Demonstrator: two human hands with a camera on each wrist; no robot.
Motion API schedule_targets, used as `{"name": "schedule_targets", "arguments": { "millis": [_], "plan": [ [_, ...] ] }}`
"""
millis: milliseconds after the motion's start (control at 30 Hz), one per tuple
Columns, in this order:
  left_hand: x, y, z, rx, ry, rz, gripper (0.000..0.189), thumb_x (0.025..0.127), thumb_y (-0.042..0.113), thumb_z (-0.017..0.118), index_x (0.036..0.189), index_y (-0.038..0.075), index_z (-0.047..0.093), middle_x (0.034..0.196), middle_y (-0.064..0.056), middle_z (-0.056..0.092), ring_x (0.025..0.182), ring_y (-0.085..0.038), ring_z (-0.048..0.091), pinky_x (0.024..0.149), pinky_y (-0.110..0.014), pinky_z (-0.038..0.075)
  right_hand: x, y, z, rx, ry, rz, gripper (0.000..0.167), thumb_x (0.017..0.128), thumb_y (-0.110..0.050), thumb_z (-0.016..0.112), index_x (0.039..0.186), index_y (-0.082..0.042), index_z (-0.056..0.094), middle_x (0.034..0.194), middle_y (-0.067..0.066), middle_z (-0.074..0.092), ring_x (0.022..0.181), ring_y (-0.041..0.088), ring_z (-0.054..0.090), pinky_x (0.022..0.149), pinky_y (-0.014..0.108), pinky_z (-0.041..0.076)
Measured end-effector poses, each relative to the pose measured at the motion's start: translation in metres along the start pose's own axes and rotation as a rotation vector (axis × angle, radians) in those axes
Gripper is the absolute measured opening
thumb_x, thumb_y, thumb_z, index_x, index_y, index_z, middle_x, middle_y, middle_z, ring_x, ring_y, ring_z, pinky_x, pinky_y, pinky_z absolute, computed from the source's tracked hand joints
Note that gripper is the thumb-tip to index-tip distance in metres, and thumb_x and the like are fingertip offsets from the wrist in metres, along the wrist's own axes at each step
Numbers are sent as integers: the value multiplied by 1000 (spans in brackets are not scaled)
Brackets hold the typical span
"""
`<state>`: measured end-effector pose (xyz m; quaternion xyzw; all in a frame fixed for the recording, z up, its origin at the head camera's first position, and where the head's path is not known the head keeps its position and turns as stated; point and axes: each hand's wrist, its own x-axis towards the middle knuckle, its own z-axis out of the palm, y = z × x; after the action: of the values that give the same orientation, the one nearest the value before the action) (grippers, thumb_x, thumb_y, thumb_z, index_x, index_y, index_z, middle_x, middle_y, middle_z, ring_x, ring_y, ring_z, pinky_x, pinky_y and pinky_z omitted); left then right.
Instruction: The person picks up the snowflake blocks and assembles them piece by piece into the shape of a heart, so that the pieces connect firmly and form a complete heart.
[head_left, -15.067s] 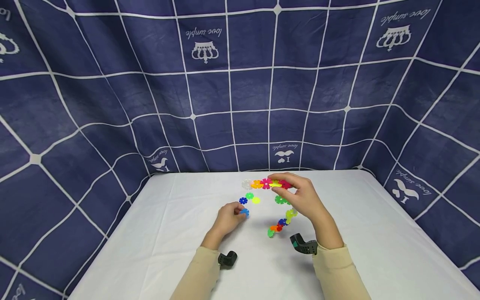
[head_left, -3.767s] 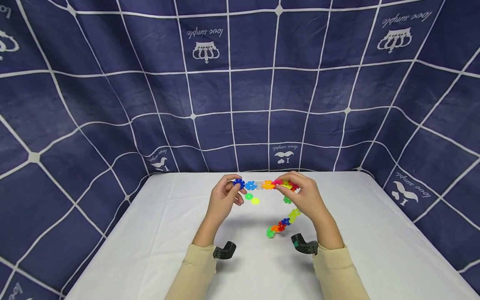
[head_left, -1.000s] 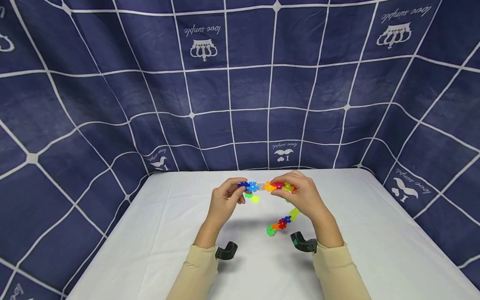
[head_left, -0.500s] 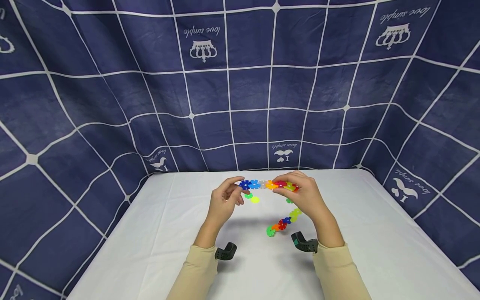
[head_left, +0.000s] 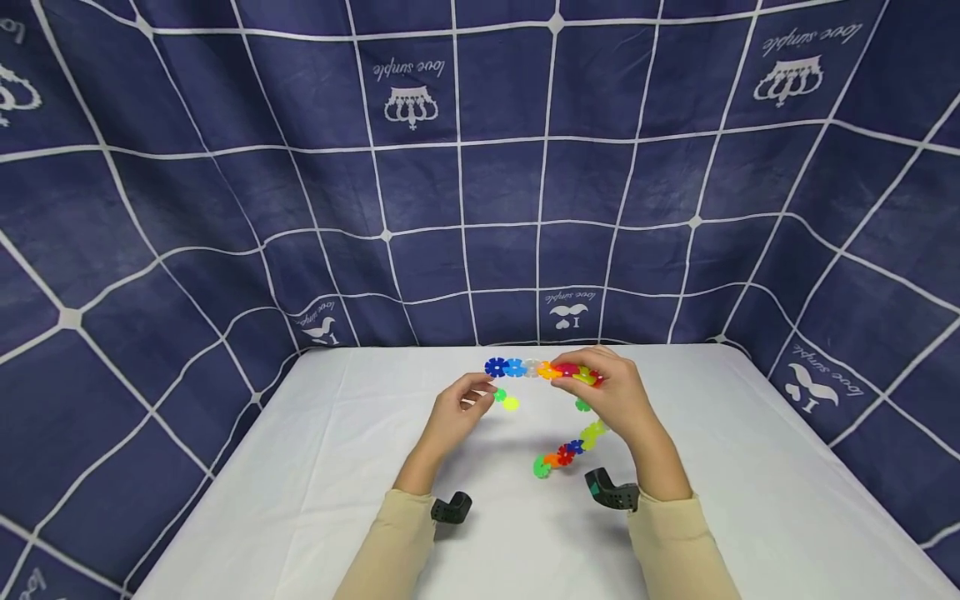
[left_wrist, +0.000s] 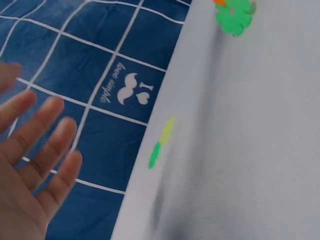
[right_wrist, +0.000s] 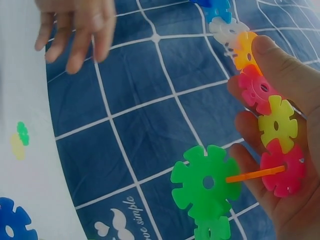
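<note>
A chain of coloured plastic snowflake discs (head_left: pixel 514 367) is pinched in my right hand (head_left: pixel 617 390), thumb on the orange disc (right_wrist: pixel 246 52) in the right wrist view. From there it runs left through white and light blue to a dark blue disc (head_left: pixel 496 367) at the free end. Its other stretch curves down toward me through green and yellow to a green end disc (head_left: pixel 542 467). My left hand (head_left: pixel 456 414) holds nothing, its fingers loosely spread just below the dark blue end. Close by its fingertips, a loose green disc (head_left: pixel 500 395) and a yellow disc (head_left: pixel 511 404) lie on the table.
A white cloth covers the table (head_left: pixel 345 467). Behind and at both sides hangs a dark blue curtain (head_left: pixel 495 183) with white grid lines. Each wrist wears a black camera mount, the left one (head_left: pixel 452 508) and the right one (head_left: pixel 611 490).
A light blue and then a dark blue disc have joined the chain's left end since the oldest frame. Just now my left hand has let go of the dark blue disc and dropped lower.
</note>
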<state>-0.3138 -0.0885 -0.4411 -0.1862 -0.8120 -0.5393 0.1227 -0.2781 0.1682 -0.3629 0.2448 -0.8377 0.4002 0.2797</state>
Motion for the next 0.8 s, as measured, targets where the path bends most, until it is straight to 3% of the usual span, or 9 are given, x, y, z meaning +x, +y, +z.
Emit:
{"name": "schedule_targets", "arguments": {
  "millis": [200, 367, 633, 800],
  "plan": [
    [5, -17, 4, 47, -8, -99, 32, 93, 12, 69, 124, 13, 65, 119, -8, 70, 107, -26, 65, 90, -37, 50, -1, 1, 2, 21, -7, 14, 26, 78, -14, 85, 103, -15, 77, 97, -1, 74, 90, 9, 61, 70, 16, 54],
    [15, -28, 10, 50, -68, -141, 36, 93, 11, 68, 128, 7, 61, 128, -13, 65, 117, -32, 60, 99, -51, 49, -1, 2, 2, 13, -7, 26, 28, 78, -14, 86, 104, -16, 77, 97, -2, 75, 91, 11, 61, 71, 17, 55],
    [33, -46, 20, 135, -147, -213, 43, 92, 13, 70, 133, 10, 59, 138, -12, 61, 129, -34, 55, 108, -51, 45, 0, 2, 1, 7, -1, 28, 30, 77, -13, 86, 105, -16, 77, 100, 0, 76, 95, 14, 63, 74, 15, 54],
    [38, -57, 27, 199, -164, -259, 48, 90, 9, 70, 137, 13, 58, 141, -12, 60, 132, -35, 54, 113, -54, 41, -1, 3, 0, 3, -5, 32, 29, 78, -15, 86, 106, -16, 77, 101, -1, 76, 96, 11, 62, 75, 15, 54]
  ]
}}
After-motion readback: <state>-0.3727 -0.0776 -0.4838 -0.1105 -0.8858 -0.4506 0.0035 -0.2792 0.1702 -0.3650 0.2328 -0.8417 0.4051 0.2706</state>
